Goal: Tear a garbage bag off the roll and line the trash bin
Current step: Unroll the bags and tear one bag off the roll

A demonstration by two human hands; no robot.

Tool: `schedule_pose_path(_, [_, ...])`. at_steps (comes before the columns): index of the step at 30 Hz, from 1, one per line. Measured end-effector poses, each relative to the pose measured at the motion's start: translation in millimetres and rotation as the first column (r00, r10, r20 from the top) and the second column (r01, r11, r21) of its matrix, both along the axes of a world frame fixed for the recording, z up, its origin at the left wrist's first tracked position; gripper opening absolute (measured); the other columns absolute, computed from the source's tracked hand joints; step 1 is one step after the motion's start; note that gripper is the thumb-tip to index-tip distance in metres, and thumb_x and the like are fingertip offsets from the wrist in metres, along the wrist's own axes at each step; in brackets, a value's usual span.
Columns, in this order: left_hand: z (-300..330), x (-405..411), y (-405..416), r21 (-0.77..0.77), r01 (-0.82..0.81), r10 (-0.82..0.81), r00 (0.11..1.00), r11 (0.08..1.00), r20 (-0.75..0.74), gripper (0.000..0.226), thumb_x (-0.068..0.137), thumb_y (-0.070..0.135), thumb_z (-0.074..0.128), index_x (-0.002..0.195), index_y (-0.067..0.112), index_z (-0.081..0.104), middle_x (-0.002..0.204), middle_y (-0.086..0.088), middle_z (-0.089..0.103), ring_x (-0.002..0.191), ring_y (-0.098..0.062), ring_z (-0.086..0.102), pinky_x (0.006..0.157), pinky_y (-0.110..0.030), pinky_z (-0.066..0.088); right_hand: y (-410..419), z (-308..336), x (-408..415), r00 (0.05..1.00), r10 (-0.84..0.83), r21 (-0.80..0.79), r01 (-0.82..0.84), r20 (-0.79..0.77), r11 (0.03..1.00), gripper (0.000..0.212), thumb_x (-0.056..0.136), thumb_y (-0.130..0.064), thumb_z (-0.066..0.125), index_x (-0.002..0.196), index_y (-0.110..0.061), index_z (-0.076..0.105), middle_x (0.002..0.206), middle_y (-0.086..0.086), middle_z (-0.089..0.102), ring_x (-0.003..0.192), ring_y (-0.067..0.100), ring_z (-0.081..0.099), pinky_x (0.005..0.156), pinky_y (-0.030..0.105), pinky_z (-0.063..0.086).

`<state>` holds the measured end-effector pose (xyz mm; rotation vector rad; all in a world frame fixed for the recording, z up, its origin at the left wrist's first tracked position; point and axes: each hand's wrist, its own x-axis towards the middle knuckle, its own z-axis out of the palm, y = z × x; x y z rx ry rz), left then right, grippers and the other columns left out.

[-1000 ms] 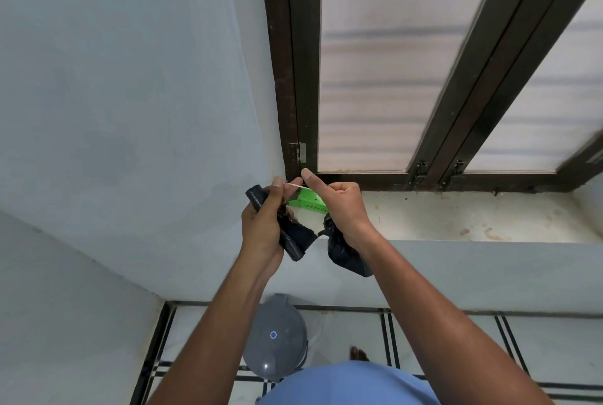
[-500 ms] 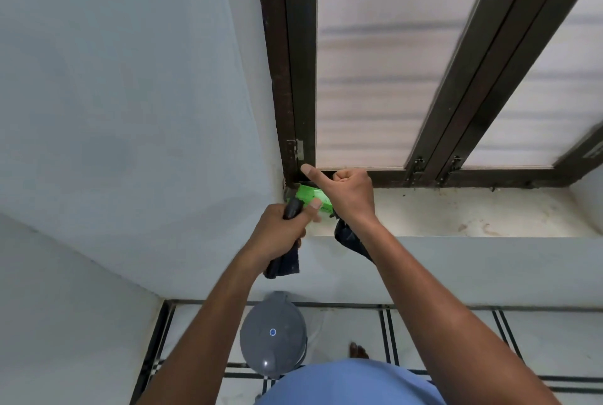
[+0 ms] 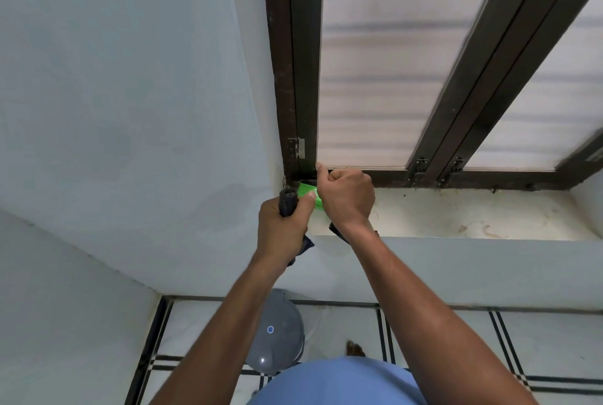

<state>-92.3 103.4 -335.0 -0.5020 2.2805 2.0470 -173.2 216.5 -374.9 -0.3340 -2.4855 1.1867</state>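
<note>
Two hands work above the pale window sill. The left hand is clenched around one dark rolled plastic garbage bag roll; the right hand is fisted over one bright green paper label, its writing unreadable. One grey round lidded trash bin stands on the tiled floor below.

Both hands meet over the left end of the window sill, left hand just left of right hand. The trash bin stands on the floor below them, beside the left wall.

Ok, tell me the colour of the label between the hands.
Bright green label, clearest in the head view.
</note>
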Motion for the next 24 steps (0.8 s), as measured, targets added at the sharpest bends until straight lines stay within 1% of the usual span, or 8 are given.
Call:
schedule_pose_path(5, [49.6,12.8,-19.8,0.093,-0.061,0.078,0.977,0.994,-0.198,0.052,0.103,0.017,0.072,0.057,0.015,0.049,0.049,-0.005,0.043,0.035,-0.018,0.043,0.038,-0.02,0.035,61.7,-30.1,-14.6,0.962,-0.161,0.047,0.154,0.223,0.987,0.062,0.102,-0.045,0.068,0.05,-0.016,0.049,0.05,-0.002,0.051,0.052,0.025,0.054,0.056,0.032,0.043])
schedule_pose_path(8, [75.8,2.1,-51.9,0.07,-0.009,0.031,0.947,0.997,-0.319,0.059,0.102,0.026,0.073,0.051,0.018,0.045,0.05,-0.004,0.043,0.042,-0.022,0.037,0.043,-0.027,0.035,97.5,-39.4,-11.5,0.949,-0.134,-0.106,0.17,0.286,0.98,0.065,0.098,-0.057,0.073,0.052,-0.018,0.047,0.05,0.0,0.045,0.05,0.025,0.05,0.056,0.032,0.042])
schedule_pose_path(12, [40.2,-22.6,-42.7,0.163,0.087,-0.06,0.985,0.983,-0.164,0.059,0.098,0.038,0.078,0.053,0.021,0.045,0.051,0.0,0.04,0.048,-0.02,0.04,0.056,-0.03,0.04,75.9,-10.2,-10.5,0.978,0.063,-0.515,0.051,0.201,0.856,0.064,0.099,-0.05,0.081,0.057,-0.016,0.046,0.053,0.004,0.042,0.041,0.022,0.045,0.048,0.028,0.04])
schedule_pose_path(15, [8.0,-30.9,-26.6,0.013,0.226,-0.226,0.974,0.974,-0.029,0.047,0.092,0.05,0.082,0.07,0.012,0.067,0.06,-0.003,0.053,0.055,-0.02,0.051,0.062,-0.032,0.048,63.2,9.0,-18.6,0.97,0.098,-0.686,0.085,0.223,0.723,0.054,0.095,-0.056,0.08,0.086,-0.005,0.067,0.084,0.012,0.065,0.078,0.031,0.061,0.08,0.044,0.053])
schedule_pose_path(17, [-11.9,-32.5,-17.6,-0.035,0.356,-0.353,0.933,0.934,0.072,0.055,0.084,0.059,0.086,0.099,0.008,0.074,0.069,-0.005,0.06,0.062,-0.018,0.058,0.064,-0.032,0.052,62.3,20.3,-20.6,0.952,0.21,-0.821,0.065,0.221,0.568,0.05,0.083,-0.059,0.083,0.088,-0.013,0.064,0.09,0.0,0.061,0.089,0.021,0.059,0.09,0.043,0.049])
schedule_pose_path(19, [-27.4,-32.7,-6.7,-0.051,0.49,-0.478,0.865,0.87,0.151,0.069,0.073,0.066,0.091,0.109,0.011,0.071,0.073,-0.002,0.062,0.064,-0.017,0.06,0.065,-0.031,0.053,62.9,32.0,-24.2,0.945,0.297,-0.925,0.017,0.139,0.38,0.04,0.081,-0.053,0.079,0.093,-0.018,0.066,0.091,-0.001,0.056,0.088,0.02,0.058,0.085,0.041,0.049])
schedule_pose_path(22, [-42.0,-36.9,11.2,-0.091,0.53,-0.507,0.84,0.843,0.194,0.056,0.081,0.053,0.091,0.1,0.005,0.069,0.071,-0.004,0.057,0.063,-0.018,0.058,0.067,-0.035,0.051,74.9,43.8,-31.2,0.931,0.363,-0.965,-0.071,0.027,0.254,0.029,0.098,-0.033,0.063,0.114,-0.01,0.064,0.098,0.005,0.054,0.087,0.02,0.061,0.08,0.037,0.051])
schedule_pose_path(24, [-42.8,-43.4,17.8,-0.017,0.48,-0.471,0.867,0.877,0.165,0.038,0.09,0.036,0.086,0.077,0.008,0.064,0.063,-0.007,0.053,0.058,-0.021,0.055,0.067,-0.037,0.049,84.8,48.3,-33.5,0.922,0.387,-0.951,-0.099,0.022,0.291,0.035,0.099,-0.035,0.063,0.123,-0.011,0.062,0.102,0.006,0.059,0.089,0.021,0.063,0.083,0.039,0.054])
